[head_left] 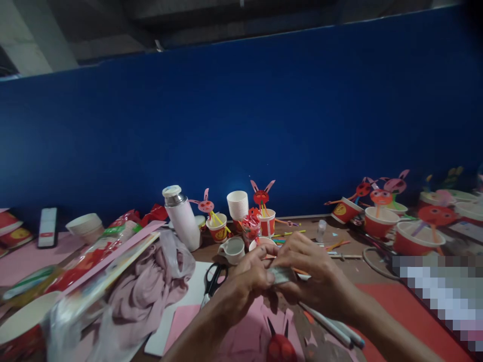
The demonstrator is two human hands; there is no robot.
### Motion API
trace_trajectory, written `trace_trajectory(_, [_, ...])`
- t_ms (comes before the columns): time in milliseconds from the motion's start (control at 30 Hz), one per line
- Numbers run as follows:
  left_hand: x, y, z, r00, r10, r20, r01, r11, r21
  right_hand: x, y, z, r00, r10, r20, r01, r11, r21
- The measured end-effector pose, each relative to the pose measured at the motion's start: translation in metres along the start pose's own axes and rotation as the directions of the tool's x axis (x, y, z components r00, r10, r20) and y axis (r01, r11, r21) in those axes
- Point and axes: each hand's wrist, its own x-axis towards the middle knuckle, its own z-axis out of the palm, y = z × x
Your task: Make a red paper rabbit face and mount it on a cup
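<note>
Above the middle of the table, my left hand [247,276] and my right hand [311,266] meet, fingers bent and closed. Both grip a small pale, flat piece [282,275] whose exact kind I cannot make out. Below them lie pink paper [241,332] and a red rabbit-like cut-out [281,348] with dark upright ears. Black-handled scissors [215,279] rest left of my left hand. Pens [334,327] and paper scraps [310,338] are under my right forearm. Just behind my fingers a paper cup [263,245] is partly hidden.
A white thermos [183,216], a mug [233,250] and stacked paper cups [237,205] stand at the back. Cups with paper animal faces [381,221] line the right side. Crumpled pink cloth [147,286] and bagged cups [101,251] crowd the left. Red paper [403,311] lies right.
</note>
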Motion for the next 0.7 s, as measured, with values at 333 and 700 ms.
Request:
trace_trajectory(333, [0.002, -0.009, 0.012, 0.991, 0.076, 0.109, -0.077, 0.997, 0.007, -0.001, -0.008, -0.023, 0.987, 0.007, 0.159, 0.007, 0.996, -0.087])
trace_trajectory(700, [-0.037, -0.027, 0.037, 0.984, 0.154, -0.091, -0.165, 0.977, -0.135, -0.002, -0.027, -0.022, 0.944, -0.038, 0.327, 0.035, 0.999, 0.013])
